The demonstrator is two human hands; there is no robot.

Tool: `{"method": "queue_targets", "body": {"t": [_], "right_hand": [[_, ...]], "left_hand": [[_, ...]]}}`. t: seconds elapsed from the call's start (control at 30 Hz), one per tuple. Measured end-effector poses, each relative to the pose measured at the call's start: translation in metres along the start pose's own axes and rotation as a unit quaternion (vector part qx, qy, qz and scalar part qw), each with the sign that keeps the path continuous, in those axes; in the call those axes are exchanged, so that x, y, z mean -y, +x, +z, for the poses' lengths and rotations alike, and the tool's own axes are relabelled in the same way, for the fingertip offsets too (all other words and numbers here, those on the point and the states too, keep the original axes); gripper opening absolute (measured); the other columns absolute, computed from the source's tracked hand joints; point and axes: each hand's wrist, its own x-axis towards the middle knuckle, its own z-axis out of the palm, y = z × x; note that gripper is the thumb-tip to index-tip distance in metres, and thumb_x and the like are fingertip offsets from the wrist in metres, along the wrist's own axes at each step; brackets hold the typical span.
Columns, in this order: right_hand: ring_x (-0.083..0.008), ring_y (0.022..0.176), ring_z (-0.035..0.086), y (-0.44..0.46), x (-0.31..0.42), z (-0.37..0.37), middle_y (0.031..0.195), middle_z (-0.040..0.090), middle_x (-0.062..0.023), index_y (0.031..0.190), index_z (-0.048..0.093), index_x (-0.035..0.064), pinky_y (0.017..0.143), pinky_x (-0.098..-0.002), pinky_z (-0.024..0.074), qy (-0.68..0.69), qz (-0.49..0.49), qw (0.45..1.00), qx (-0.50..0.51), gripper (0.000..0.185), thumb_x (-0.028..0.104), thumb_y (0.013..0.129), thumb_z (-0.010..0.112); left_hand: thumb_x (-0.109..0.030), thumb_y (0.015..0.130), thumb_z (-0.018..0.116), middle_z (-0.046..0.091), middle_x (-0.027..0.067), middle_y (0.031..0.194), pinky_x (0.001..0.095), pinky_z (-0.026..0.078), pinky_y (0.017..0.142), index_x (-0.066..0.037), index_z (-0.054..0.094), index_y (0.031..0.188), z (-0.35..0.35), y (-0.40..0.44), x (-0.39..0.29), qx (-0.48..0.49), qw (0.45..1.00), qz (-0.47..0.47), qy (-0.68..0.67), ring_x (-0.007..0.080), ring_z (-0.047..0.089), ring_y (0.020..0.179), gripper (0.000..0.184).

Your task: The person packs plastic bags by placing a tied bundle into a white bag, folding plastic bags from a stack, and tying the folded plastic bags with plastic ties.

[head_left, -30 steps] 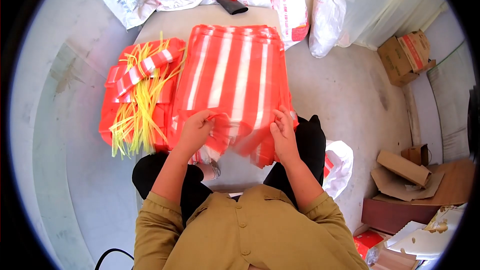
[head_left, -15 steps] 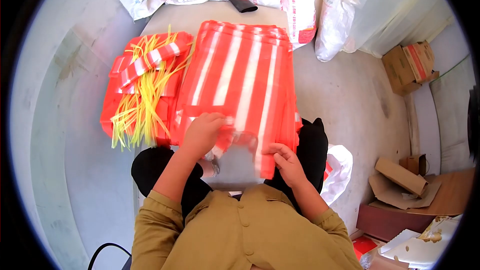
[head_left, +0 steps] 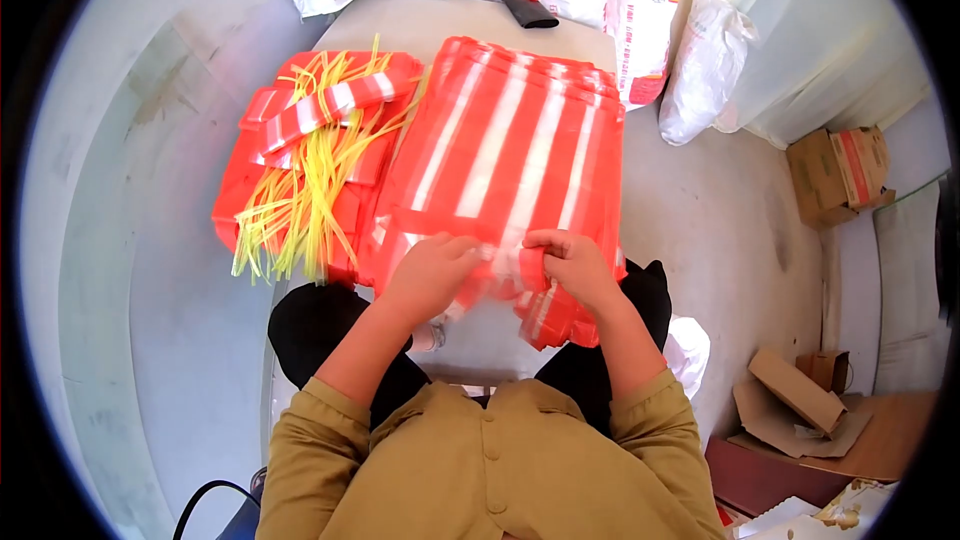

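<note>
A stack of red-and-white striped plastic bags (head_left: 490,150) lies on the table in front of me, its cut-out near end towards my lap. My left hand (head_left: 437,275) is closed on the bag plastic at the near left edge, fingertips curled. My right hand (head_left: 572,265) pinches a turned-up strip of the same plastic, close to the fingers of my left. Below the right hand, more striped bag ends hang over the table edge. Left of the stack sit folded red bag bundles (head_left: 240,180), with a bunch of yellow plastic ties (head_left: 318,190) spread over them.
White printed sacks (head_left: 640,25) stand along the table's far side, near a black-and-red roll (head_left: 525,0). A white plastic bundle (head_left: 707,65) leans at the right. Cardboard boxes (head_left: 835,175) and opened cartons (head_left: 800,405) lie on the floor to the right.
My right hand has moved up and inward from the near right corner, folding the bag edge up towards my left hand. The camera view has shifted slightly.
</note>
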Motion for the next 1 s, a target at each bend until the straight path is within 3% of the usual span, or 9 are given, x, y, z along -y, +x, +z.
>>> {"method": "queue_targets", "body": {"t": [0.27, 0.33, 0.47, 0.57, 0.63, 0.73, 0.87, 1.0], "right_hand": [[-0.0064, 0.072, 0.057, 0.02, 0.017, 0.006, 0.081, 0.06, 0.0009, 0.102, 0.068, -0.0006, 0.062, -0.0262, 0.0473, -0.062, 0.036, 0.996, 0.045, 0.013, 0.009, 0.1, 0.059], [-0.0103, 0.073, 0.06, 0.027, 0.02, 0.009, 0.081, 0.063, -0.0038, 0.107, 0.069, -0.0004, 0.064, -0.0289, 0.0495, -0.102, 0.047, 0.992, 0.057, 0.018, 0.013, 0.098, 0.06], [-0.0194, 0.08, 0.066, 0.045, 0.006, 0.017, 0.087, 0.068, -0.0117, 0.11, 0.068, -0.0001, 0.072, -0.0343, 0.053, -0.167, 0.015, 0.985, 0.05, 0.024, 0.018, 0.096, 0.063], [-0.0148, 0.079, 0.062, 0.045, 0.003, 0.025, 0.085, 0.064, -0.0046, 0.11, 0.065, -0.0023, 0.073, -0.0311, 0.0516, -0.217, -0.077, 0.973, 0.019, 0.021, 0.015, 0.099, 0.063], [-0.0208, 0.085, 0.066, 0.04, 0.01, 0.03, 0.091, 0.068, -0.0094, 0.115, 0.065, -0.0012, 0.078, -0.0336, 0.0526, -0.238, -0.069, 0.969, 0.007, 0.025, 0.017, 0.099, 0.064], [-0.0289, 0.092, 0.069, 0.034, 0.026, 0.036, 0.1, 0.072, -0.0143, 0.122, 0.065, 0.0026, 0.082, -0.0372, 0.0541, -0.324, -0.068, 0.943, -0.022, 0.029, 0.019, 0.098, 0.065], [-0.0338, 0.099, 0.069, 0.033, 0.023, 0.043, 0.109, 0.073, -0.0134, 0.126, 0.066, 0.0084, 0.084, -0.0408, 0.0559, -0.389, -0.147, 0.907, -0.069, 0.031, 0.019, 0.097, 0.065], [-0.0319, 0.097, 0.069, 0.033, 0.02, 0.044, 0.107, 0.069, -0.0102, 0.126, 0.066, 0.0107, 0.082, -0.0423, 0.057, -0.437, -0.19, 0.879, -0.027, 0.03, 0.018, 0.097, 0.065]], "left_hand": [[-0.006, 0.081, 0.064, 0.069, 0.0102, 0.114, 0.0413, 0.055, 0.085, -0.006, 0.07, 0.106, -0.003, 0.001, -0.001, 0.021, 1.0, -0.01, 0.008, 0.0312, 0.064, 0.097, 0.025], [-0.006, 0.081, 0.064, 0.068, 0.0104, 0.109, 0.0417, 0.055, 0.086, -0.005, 0.07, 0.103, -0.005, 0.001, -0.002, 0.057, 0.998, -0.024, 0.016, 0.0314, 0.064, 0.098, 0.023], [-0.007, 0.08, 0.066, 0.067, 0.0109, 0.104, 0.0415, 0.054, 0.084, -0.007, 0.071, 0.102, -0.001, -0.001, -0.003, 0.013, 0.999, -0.031, -0.004, 0.0318, 0.065, 0.098, 0.022], [-0.008, 0.08, 0.067, 0.067, 0.0114, 0.104, 0.0414, 0.054, 0.083, -0.008, 0.072, 0.102, 0.004, -0.006, -0.002, -0.022, 0.999, -0.044, -0.019, 0.0323, 0.065, 0.097, 0.022], [-0.009, 0.08, 0.069, 0.067, 0.0115, 0.103, 0.0409, 0.054, 0.082, -0.008, 0.072, 0.101, 0.005, -0.008, -0.003, -0.046, 0.997, -0.051, -0.031, 0.0323, 0.065, 0.097, 0.021], [-0.01, 0.081, 0.071, 0.066, 0.0117, 0.103, 0.0401, 0.053, 0.081, -0.007, 0.072, 0.1, 0.001, -0.003, -0.02, -0.011, 0.933, -0.302, -0.195, 0.0316, 0.064, 0.095, 0.019], [-0.008, 0.079, 0.072, 0.065, 0.0108, 0.102, 0.039, 0.053, 0.08, -0.008, 0.074, 0.097, -0.009, -0.005, -0.029, -0.069, 0.98, -0.166, -0.086, 0.0306, 0.064, 0.095, 0.018], [-0.006, 0.075, 0.073, 0.064, 0.0101, 0.104, 0.0387, 0.053, 0.082, -0.009, 0.076, 0.094, 0.0, -0.009, -0.019, -0.103, 0.992, -0.071, 0.0, 0.0302, 0.063, 0.097, 0.02]]}}
